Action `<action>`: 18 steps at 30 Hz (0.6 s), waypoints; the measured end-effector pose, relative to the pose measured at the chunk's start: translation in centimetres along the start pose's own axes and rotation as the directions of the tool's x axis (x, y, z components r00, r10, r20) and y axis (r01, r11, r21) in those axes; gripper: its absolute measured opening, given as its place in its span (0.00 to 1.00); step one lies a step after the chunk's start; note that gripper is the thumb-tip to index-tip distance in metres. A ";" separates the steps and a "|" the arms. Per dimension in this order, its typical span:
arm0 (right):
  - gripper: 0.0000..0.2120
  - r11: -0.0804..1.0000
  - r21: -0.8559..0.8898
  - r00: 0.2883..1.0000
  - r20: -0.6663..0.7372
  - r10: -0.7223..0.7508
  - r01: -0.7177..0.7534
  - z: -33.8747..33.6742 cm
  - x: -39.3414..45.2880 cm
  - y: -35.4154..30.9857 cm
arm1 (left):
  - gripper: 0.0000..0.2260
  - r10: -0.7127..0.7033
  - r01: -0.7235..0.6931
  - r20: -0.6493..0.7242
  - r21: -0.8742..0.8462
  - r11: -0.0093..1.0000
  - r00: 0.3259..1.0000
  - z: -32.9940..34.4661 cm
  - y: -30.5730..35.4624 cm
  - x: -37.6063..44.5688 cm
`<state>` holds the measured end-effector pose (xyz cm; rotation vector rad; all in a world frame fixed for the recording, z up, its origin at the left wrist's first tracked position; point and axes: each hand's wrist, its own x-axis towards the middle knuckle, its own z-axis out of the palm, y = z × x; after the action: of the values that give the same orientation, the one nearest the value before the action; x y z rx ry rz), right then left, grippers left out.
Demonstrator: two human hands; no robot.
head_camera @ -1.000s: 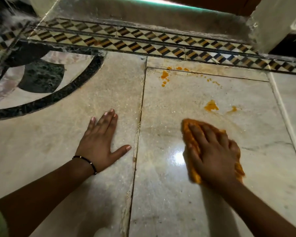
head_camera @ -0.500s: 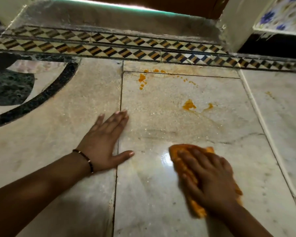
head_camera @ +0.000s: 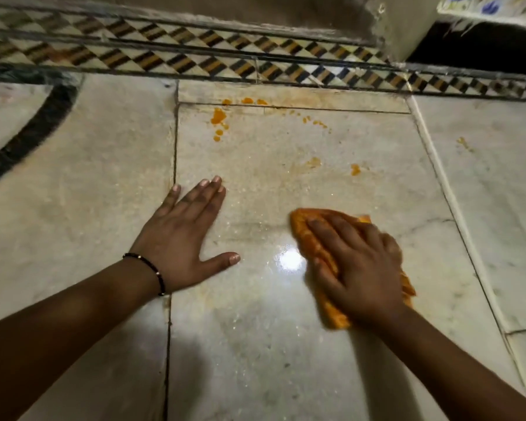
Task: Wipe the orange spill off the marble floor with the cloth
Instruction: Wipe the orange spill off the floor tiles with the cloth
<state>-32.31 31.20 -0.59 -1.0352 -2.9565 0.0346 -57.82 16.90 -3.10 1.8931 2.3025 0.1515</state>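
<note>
Orange spill marks lie on the pale marble floor (head_camera: 255, 344): a cluster of drops (head_camera: 218, 117) near the far seam, a faint smear (head_camera: 313, 161) and a small spot (head_camera: 355, 169) mid-slab. My right hand (head_camera: 359, 262) presses flat, fingers extended, on a crumpled orange cloth (head_camera: 304, 226) just below the smear and spot. The cloth shows beyond my fingertips and beside my wrist; the rest is hidden under my palm. My left hand (head_camera: 182, 235) rests flat on the floor across the slab seam, fingers spread, a thin dark bracelet on its wrist.
A patterned tile border (head_camera: 195, 60) runs along the far edge below a raised step. A dark curved inlay (head_camera: 28, 129) sits at the left. A faint orange mark (head_camera: 463, 143) is on the right slab. A pale pillar base (head_camera: 407, 28) stands at the far right.
My right hand and the cloth have moved up toward the mid-slab marks. The larger blob there now looks faded to a smear. My left hand has shifted right, onto the seam.
</note>
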 end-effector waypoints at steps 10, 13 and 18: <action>0.31 0.927 0.040 0.927 -0.024 0.375 -0.374 0.3 14.4 0.5 | 0.45 0.011 -0.011 0.012 0.016 1.000 1.000 -0.3 -0.1 0.0; 0.29 0.997 0.030 0.997 -0.021 0.072 -0.071 0.2 11.3 -2.7 | 0.45 0.016 -0.016 0.013 0.018 1.000 1.000 -0.3 -0.2 0.0; 0.31 0.990 -0.024 0.989 0.037 -0.140 0.141 -0.7 1.8 3.1 | 0.44 0.004 -0.004 0.003 0.004 1.000 1.000 -0.2 -0.3 -0.1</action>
<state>-31.75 34.79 0.08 -0.8348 -3.0614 0.0131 -58.13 16.74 -2.92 1.8991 2.2987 0.1445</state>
